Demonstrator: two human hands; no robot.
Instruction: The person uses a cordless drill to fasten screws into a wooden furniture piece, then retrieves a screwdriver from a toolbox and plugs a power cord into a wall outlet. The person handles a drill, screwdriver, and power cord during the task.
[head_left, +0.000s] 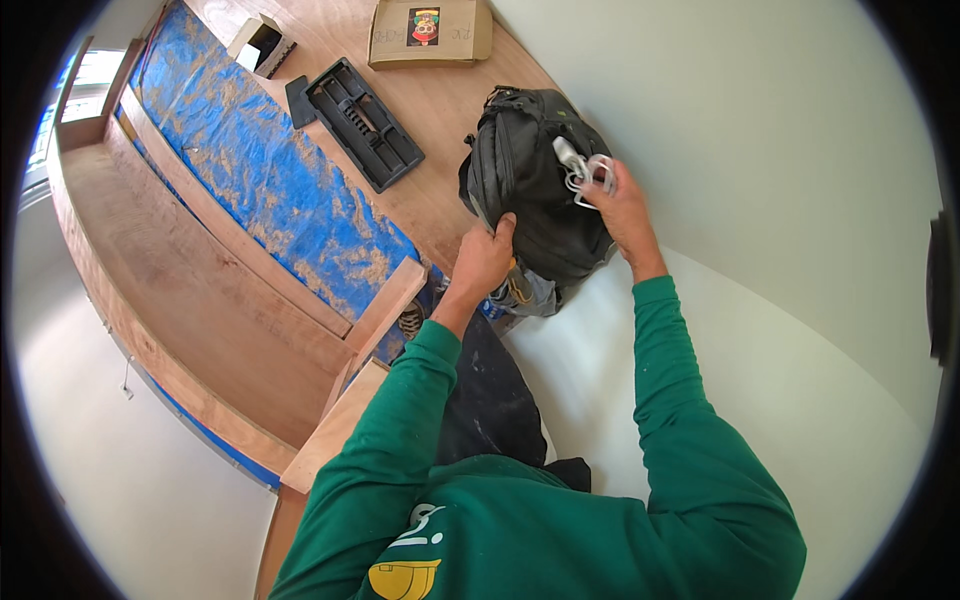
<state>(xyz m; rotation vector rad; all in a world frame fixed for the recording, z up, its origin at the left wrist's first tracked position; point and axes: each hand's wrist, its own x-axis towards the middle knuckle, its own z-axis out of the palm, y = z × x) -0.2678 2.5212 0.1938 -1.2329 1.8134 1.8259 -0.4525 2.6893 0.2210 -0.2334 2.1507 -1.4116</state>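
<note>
A black backpack (535,150) rests on the wooden surface against the wall. My left hand (484,258) is closed on the near left edge of the backpack, with the thumb on the fabric. Over the bag's right side, my right hand (625,208) grips a coiled white cable (590,180) with a white plug or adapter (566,152) at its end. The cable's loops stick out past my fingertips. Below the backpack lies a grey bundle (530,292) with yellowish cord-like parts, partly hidden by the bag and my left wrist.
Beyond the backpack are a black plastic tray (365,125), a cardboard box (430,35) and a small opened box (262,46). A blue tarp (260,190) strewn with sawdust covers the floor. To the left stands a long wooden frame (200,290); a pale wall (760,150) borders the right.
</note>
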